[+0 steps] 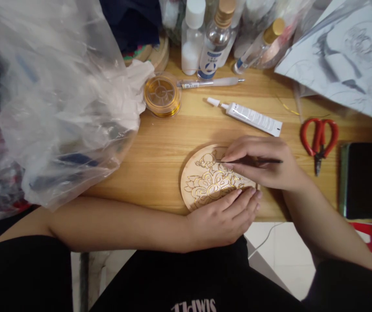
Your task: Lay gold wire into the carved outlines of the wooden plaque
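Observation:
A round wooden board (190, 171) lies near the table's front edge, with a flower pattern outlined in gold wire (214, 187) on its face. My left hand (226, 214) rests flat over the board's lower edge, fingers stretched out and holding nothing. Above it, my right hand (260, 158) pinches slim black tweezers (272, 161). Their tip points left and meets the upper part of the pattern, near a small wire shape. Part of the pattern is hidden under both hands.
Behind the board lie a white glue tube (253, 118), a pen (211, 82) and a gold wire spool (162, 95). Bottles (210, 52) stand at the back. Red-handled pliers (318, 141) and a phone (359, 181) are at right, a plastic bag (69, 108) at left.

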Demonstrator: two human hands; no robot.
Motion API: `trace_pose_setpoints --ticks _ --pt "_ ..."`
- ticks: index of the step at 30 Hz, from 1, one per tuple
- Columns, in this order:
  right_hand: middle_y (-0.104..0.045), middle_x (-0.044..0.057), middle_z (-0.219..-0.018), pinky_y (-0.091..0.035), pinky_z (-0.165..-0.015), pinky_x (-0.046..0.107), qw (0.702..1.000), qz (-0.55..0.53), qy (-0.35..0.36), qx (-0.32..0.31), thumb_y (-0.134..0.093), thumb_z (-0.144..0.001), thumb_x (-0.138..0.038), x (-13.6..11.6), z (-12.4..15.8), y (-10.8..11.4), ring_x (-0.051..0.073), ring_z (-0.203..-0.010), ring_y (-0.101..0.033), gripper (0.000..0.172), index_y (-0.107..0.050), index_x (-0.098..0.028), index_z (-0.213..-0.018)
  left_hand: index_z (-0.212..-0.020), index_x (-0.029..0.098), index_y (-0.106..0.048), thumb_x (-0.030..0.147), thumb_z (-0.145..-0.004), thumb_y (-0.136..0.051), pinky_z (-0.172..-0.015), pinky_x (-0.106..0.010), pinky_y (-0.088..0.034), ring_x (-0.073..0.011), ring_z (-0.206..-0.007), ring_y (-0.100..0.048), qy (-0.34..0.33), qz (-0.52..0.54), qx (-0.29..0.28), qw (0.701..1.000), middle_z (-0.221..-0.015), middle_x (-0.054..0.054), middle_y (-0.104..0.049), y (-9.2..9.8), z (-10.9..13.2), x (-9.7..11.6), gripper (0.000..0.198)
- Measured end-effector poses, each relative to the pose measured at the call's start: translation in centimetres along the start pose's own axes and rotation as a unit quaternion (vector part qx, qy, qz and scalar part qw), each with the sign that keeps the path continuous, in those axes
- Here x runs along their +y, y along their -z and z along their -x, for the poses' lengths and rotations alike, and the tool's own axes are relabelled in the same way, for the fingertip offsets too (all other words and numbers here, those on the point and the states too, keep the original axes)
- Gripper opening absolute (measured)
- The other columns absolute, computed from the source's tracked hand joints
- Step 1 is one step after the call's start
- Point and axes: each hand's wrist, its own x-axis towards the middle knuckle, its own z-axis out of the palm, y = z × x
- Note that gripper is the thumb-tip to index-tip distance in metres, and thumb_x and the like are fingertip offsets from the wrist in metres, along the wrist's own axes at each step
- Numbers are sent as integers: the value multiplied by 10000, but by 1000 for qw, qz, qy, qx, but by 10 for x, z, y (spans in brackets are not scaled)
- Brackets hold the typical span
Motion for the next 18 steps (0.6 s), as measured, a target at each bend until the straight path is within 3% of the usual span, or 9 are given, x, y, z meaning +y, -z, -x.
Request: trace_pose_setpoints --ticks 18 --pt "-698 26 -799 -548 -688 290 1000 15 -3 -2 -665 -830 -161 -1 -1 -1 148 -769 -659 44 -655 -197 -852 -1328 40 -526 226 -989 -317 -1111 -354 -381 -237 -1295 -508 4 -1 0 1000 -1388 -146 -537 0 0 0 439"
